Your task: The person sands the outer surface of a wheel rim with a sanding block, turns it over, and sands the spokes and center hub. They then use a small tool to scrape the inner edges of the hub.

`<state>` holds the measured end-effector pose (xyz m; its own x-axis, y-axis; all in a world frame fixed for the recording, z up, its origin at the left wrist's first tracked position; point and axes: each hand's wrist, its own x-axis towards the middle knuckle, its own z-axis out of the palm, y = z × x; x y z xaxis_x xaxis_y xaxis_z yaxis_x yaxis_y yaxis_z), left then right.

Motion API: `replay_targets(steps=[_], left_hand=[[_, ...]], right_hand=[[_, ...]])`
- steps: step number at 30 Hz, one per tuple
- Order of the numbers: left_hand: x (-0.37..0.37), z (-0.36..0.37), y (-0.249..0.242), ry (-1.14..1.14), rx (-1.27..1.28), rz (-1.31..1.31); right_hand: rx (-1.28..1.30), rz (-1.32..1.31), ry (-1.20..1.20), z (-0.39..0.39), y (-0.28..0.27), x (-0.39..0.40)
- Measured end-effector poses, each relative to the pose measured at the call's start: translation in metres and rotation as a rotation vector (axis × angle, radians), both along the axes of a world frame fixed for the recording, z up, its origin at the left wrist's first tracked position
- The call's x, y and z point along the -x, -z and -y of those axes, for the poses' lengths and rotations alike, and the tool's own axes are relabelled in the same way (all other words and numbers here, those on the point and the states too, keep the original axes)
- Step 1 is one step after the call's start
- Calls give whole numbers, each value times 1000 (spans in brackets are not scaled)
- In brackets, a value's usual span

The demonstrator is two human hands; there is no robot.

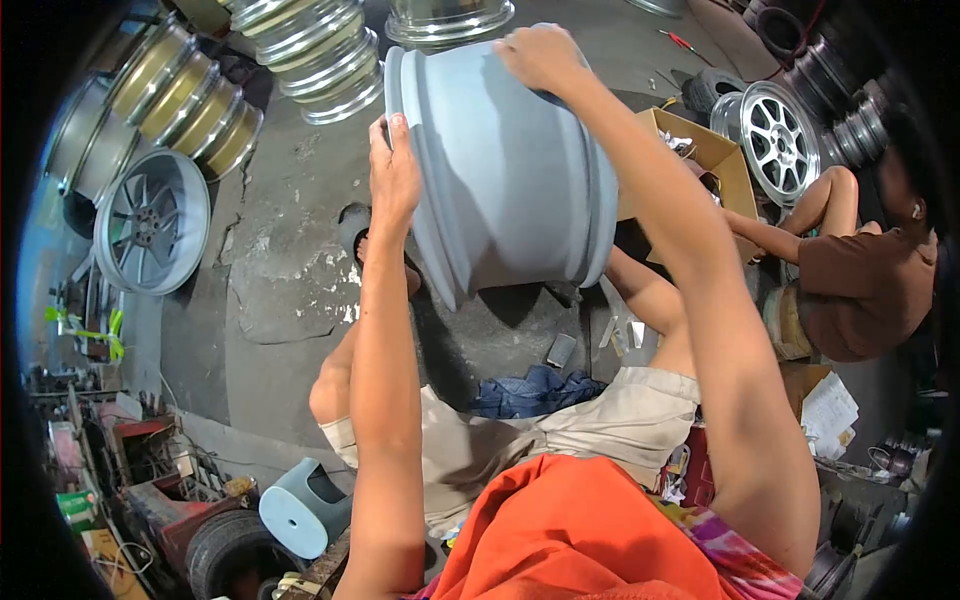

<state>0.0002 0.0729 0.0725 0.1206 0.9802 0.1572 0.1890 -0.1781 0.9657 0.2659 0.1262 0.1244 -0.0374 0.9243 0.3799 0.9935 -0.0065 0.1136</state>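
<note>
A grey, matt wheel rim [510,170] is tilted in front of me between my legs, its smooth barrel facing me. My left hand [395,170] grips the rim's left lip, thumb on the near side, with the other fingers partly hidden. At the upper right edge of the same rim lies my right hand [540,57], its fingers curled over the edge and slightly blurred. Whether anything thin is under those fingers cannot be seen. The rim's lower end hangs above a dark patch of floor, near a dark blue cloth [535,391].
Stacked shiny rims [310,50] stand at the upper left, near a spoked rim [152,222]. To the right, a person in a brown shirt [865,285] sits by a cardboard box [715,150] and a silver wheel [780,143]. A light blue stool [300,510] is lower left.
</note>
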Motion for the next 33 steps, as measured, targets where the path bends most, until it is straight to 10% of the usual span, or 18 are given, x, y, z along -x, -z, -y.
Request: replay_targets(steps=[4,6,12,19,24,29,33], left_hand=[[-4,-8,-10,-2,-70,-9],[-9,-27,-4,-17,-80,-4],[-16,-15,-11,-72,-85,-10],[3,26,4,-16,-162,-67],[7,22,2,-103,-133,-130],[8,-31,16,-48,-176,-87],[-5,-22,-9,13,-94,-73]], right_hand=[[-59,-429,-151,23,4,82],[-597,-319,-331,58,63,119],[-110,9,-522,270,153,60],[-417,49,-272,137,19,1],[53,-145,-18,20,0,50],[-586,-347,-349,118,71,130],[-205,7,-513,258,127,78]])
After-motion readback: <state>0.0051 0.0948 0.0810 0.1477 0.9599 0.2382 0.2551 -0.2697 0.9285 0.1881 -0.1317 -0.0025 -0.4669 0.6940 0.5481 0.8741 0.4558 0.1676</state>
